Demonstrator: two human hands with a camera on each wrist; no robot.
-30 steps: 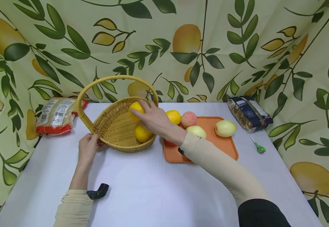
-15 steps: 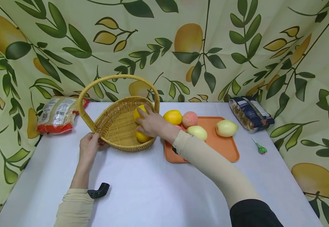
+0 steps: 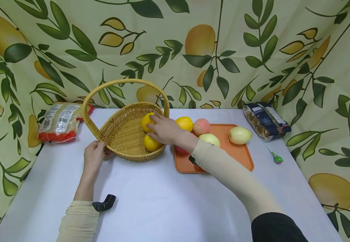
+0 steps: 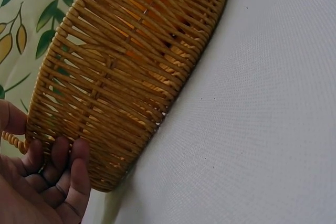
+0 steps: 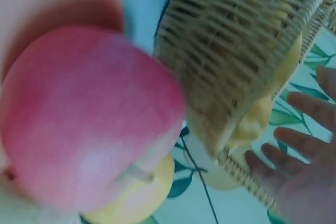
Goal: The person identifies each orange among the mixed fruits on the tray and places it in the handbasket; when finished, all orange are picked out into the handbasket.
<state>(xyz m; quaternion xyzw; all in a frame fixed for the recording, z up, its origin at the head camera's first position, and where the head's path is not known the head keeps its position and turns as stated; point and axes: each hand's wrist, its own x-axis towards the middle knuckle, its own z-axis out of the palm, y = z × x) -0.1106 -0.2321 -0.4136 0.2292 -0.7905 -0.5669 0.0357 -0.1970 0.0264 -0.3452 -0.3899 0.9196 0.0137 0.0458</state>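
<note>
In the head view, my left hand [image 3: 93, 156] grips the near left rim of a woven basket [image 3: 126, 156] with a tall arched handle. The left wrist view shows its thumb and curled fingers at the rim beside the handle's foot [image 4: 16, 142]. A rounded yellow fruit [image 3: 147, 122] lies in the right part of the basket, with another yellow fruit [image 3: 151, 144] nearer the front. My right hand [image 3: 166, 129] reaches across the basket's right rim over them. Its fingers [image 5: 302, 145] look loosely extended in the right wrist view, apart from the fruit.
An orange tray [image 3: 232, 156] holds a yellow fruit [image 3: 184, 123], a pink peach-like fruit [image 3: 201, 126], pale green-yellow fruits [image 3: 240, 135] and a red-pink apple [image 5: 89, 119], partly behind my right arm. Food bags [image 3: 60, 122] stand at both back corners; a small green item [image 3: 276, 157] lies right.
My right hand has lowered the yellow fruit into the basket beside the other one, and its fingers have loosened from it. My left hand stays on the rim.
</note>
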